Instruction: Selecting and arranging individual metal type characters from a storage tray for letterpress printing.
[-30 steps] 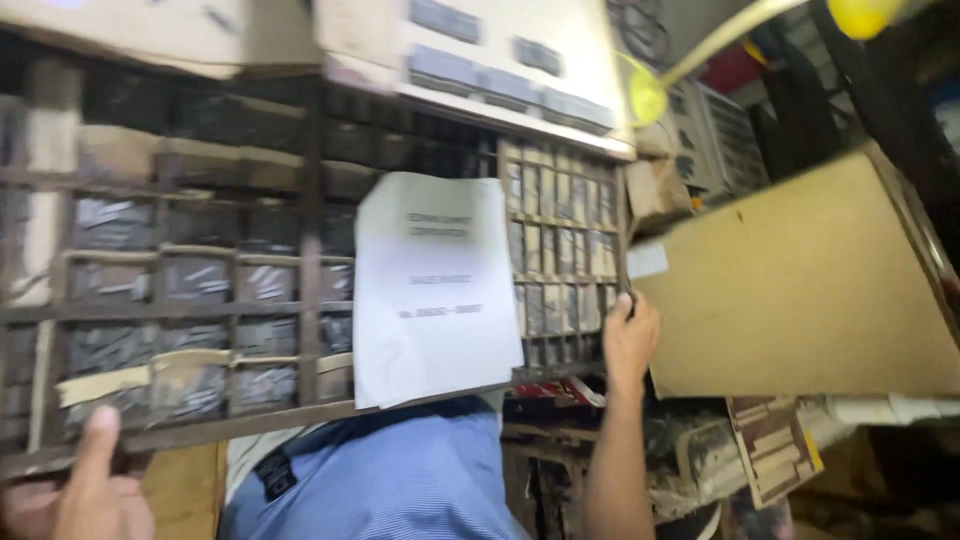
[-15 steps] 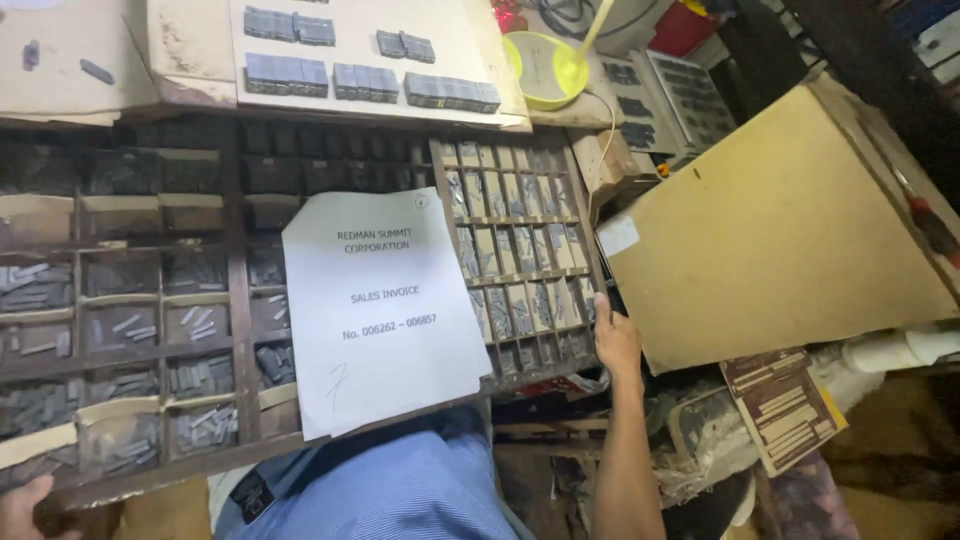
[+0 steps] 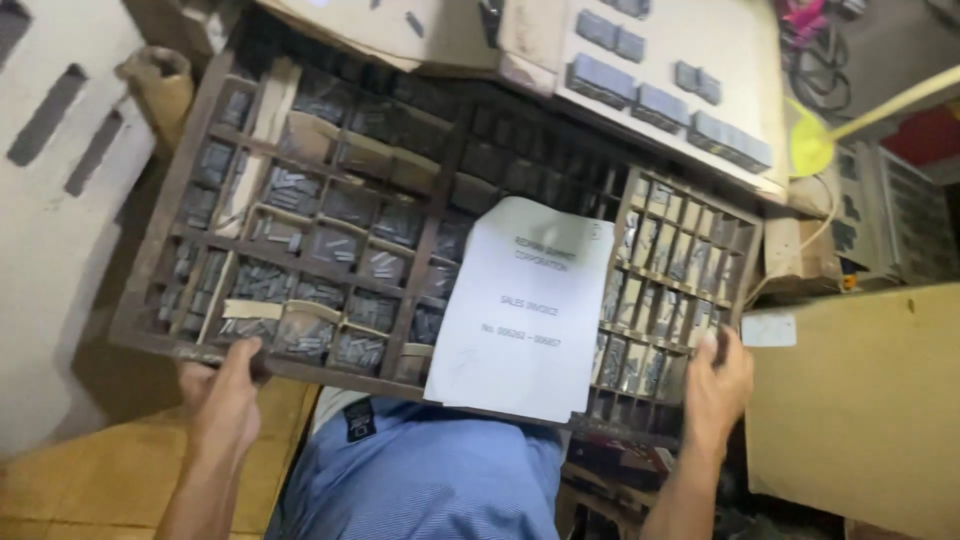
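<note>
Both hands grip a wooden type case (image 3: 300,250) by its near rail — left hand (image 3: 225,385) and right hand (image 3: 718,375), fingers curled over the edge — a white sheet (image 3: 525,310) lying across its compartments.

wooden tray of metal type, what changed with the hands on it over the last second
The left hand, off the tray before, now grips the front edge of the wooden tray. The right hand stays on its right front corner. The white sheet still lies on the compartments.
</note>
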